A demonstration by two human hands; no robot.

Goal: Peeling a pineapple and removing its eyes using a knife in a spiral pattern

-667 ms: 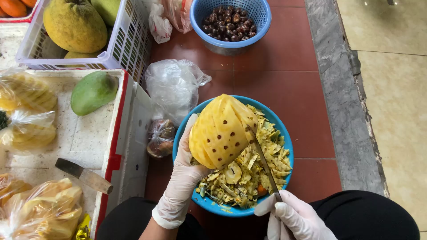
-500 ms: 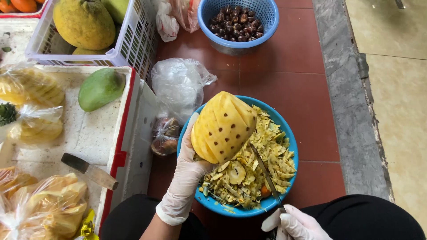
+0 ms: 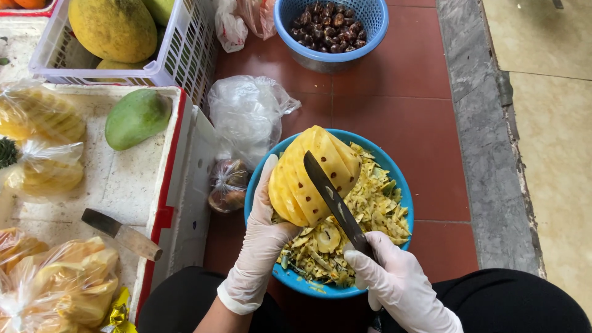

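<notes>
My left hand point(image 3: 261, 237), in a white glove, holds a peeled yellow pineapple point(image 3: 311, 172) with brown eyes and spiral grooves, tilted over a blue bowl point(image 3: 394, 176). My right hand point(image 3: 398, 283), also gloved, grips a knife point(image 3: 336, 203) whose dark blade lies across the pineapple's face. The bowl is full of yellow-green pineapple peelings point(image 3: 370, 216) and sits on the red tiled floor in front of my knees.
A white foam box point(image 3: 123, 185) at left holds a green mango point(image 3: 137, 117), bagged pineapple pieces point(image 3: 43, 172) and a second knife point(image 3: 120, 233). A white basket point(image 3: 179, 55) of large yellow-green fruits stands behind it. A blue colander point(image 3: 364, 37) of dark nuts and plastic bags point(image 3: 243, 117) lie beyond.
My right hand has come up from the bowl's near edge and laid the knife blade across the pineapple. The pineapple has stayed in my left hand.
</notes>
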